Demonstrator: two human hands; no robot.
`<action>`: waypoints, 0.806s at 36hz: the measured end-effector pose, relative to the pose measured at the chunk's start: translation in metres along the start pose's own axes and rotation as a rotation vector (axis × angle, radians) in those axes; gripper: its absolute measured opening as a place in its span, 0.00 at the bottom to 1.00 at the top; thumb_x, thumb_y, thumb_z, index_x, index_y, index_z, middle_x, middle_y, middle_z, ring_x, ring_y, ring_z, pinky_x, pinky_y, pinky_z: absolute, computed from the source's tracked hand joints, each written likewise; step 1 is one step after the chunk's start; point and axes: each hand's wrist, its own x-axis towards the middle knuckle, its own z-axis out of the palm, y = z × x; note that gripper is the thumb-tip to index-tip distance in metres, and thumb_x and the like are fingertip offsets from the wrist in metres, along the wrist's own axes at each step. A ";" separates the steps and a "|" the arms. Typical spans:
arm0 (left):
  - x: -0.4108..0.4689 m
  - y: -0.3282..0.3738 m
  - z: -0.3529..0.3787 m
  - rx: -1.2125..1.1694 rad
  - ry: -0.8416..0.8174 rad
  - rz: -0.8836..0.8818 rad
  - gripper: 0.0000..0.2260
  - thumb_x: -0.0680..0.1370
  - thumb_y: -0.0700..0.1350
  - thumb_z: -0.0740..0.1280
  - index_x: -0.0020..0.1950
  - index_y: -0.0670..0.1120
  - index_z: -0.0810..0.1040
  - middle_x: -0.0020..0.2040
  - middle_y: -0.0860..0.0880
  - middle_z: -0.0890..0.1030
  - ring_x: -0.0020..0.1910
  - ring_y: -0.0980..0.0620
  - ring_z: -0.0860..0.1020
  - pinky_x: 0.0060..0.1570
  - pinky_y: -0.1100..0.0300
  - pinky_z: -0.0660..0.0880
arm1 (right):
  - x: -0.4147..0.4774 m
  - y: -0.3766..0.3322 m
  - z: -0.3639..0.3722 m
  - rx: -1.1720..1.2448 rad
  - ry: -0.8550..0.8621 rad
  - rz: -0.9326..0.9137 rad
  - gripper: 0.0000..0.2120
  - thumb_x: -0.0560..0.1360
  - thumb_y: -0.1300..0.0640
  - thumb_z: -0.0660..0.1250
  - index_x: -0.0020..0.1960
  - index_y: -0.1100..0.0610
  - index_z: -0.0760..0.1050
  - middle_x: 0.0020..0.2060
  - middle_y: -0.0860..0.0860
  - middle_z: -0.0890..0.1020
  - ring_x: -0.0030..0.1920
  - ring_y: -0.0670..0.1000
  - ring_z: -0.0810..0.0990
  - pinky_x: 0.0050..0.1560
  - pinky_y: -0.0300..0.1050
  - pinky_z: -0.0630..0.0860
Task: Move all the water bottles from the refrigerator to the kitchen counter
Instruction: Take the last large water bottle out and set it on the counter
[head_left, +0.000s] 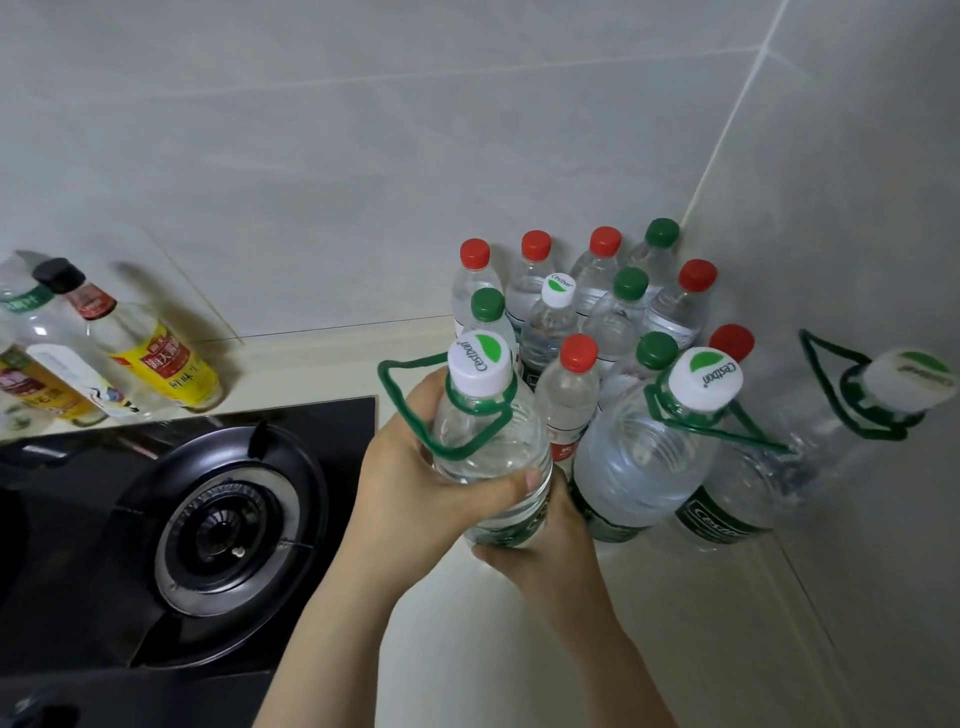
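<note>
A large clear water bottle (493, 441) with a white cap and green carry handle is held in both my hands over the cream counter (519, 649). My left hand (415, 478) wraps its upper body from the left, thumb across the front. My right hand (535, 545) cups its base from below. Just to the right stands another large bottle (639, 457) of the same kind. Behind them, several small water bottles (571, 322) with red, green and white caps stand clustered in the corner.
The glossy tiled wall (857, 260) on the right mirrors a large bottle. A black gas stove (223, 519) with a burner sits at the left. Condiment bottles (156, 358) stand behind the stove against the back wall.
</note>
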 end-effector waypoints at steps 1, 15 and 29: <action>0.001 -0.001 0.000 0.001 -0.002 -0.001 0.28 0.61 0.35 0.81 0.58 0.49 0.77 0.50 0.54 0.84 0.51 0.56 0.82 0.48 0.63 0.78 | 0.001 0.001 0.001 0.001 0.000 0.003 0.42 0.59 0.59 0.79 0.68 0.46 0.65 0.60 0.39 0.77 0.62 0.41 0.75 0.62 0.45 0.74; 0.005 -0.004 0.001 -0.012 -0.039 -0.007 0.27 0.61 0.33 0.79 0.57 0.48 0.77 0.49 0.56 0.84 0.49 0.60 0.81 0.44 0.70 0.75 | 0.006 0.013 0.011 0.013 0.034 0.041 0.44 0.60 0.58 0.79 0.71 0.45 0.62 0.64 0.41 0.74 0.65 0.41 0.72 0.65 0.49 0.72; 0.006 -0.007 0.004 -0.019 -0.097 -0.005 0.29 0.63 0.32 0.78 0.61 0.46 0.76 0.51 0.54 0.83 0.51 0.58 0.81 0.47 0.69 0.75 | 0.002 0.015 0.013 -0.137 0.064 0.136 0.38 0.57 0.50 0.78 0.64 0.45 0.67 0.54 0.40 0.80 0.56 0.44 0.78 0.56 0.47 0.77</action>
